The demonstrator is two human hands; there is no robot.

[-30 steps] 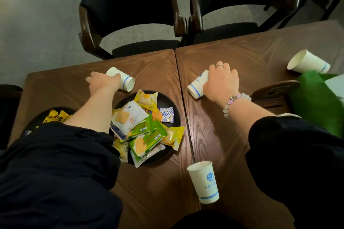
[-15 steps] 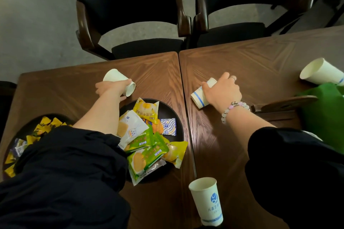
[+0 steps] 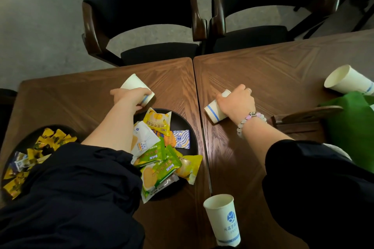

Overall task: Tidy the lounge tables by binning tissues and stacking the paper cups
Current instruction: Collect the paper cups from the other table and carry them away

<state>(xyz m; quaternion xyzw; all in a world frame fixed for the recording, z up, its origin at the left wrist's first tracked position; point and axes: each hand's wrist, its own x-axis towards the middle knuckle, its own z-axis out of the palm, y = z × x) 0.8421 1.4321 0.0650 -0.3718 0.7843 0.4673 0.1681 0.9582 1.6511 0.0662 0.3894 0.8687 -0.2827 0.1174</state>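
Paper cups: four in view, spread over two wooden desks pushed edge to edge.

Your left hand (image 3: 129, 96) is curled round the first cup (image 3: 132, 85) at 10 o'clock on the left desk (image 3: 60, 103). This cup is tilted, with its blue-banded base toward the snack plate and its wide end away from you. Cannot tell whether it touches the wood.

Your right hand (image 3: 237, 101) grips the second cup (image 3: 213, 111) just right of the seam, near centre at 3 o'clock on the right desk (image 3: 273, 70). It lies slanted, with the base end pointing to 8 o'clock and the rim end under your fingers. There is a bead bracelet (image 3: 252, 120) on that wrist and a ring (image 3: 248, 90) on one finger.

The third cup (image 3: 222, 218) stands upright at 6 o'clock, close to your body and just right of the seam, with its blue logo facing you. The fourth cup (image 3: 346, 81) lies on its side at 2 o'clock by the right edge of view, mouth toward 10 o'clock, just beyond a green bag (image 3: 352, 127).

The snack plate (image 3: 182, 119), black and heaped with wrapped packets, sits at 7 o'clock beside your left forearm. One yellow packet (image 3: 190, 168) hangs over its rim toward the seam. A second dark plate (image 3: 30, 139) holding yellow sweets (image 3: 52, 137) is at 8 o'clock, partly hidden by your dark sleeve (image 3: 81, 188).

Two black chairs (image 3: 141, 6) stand at 12 o'clock beyond the desks.
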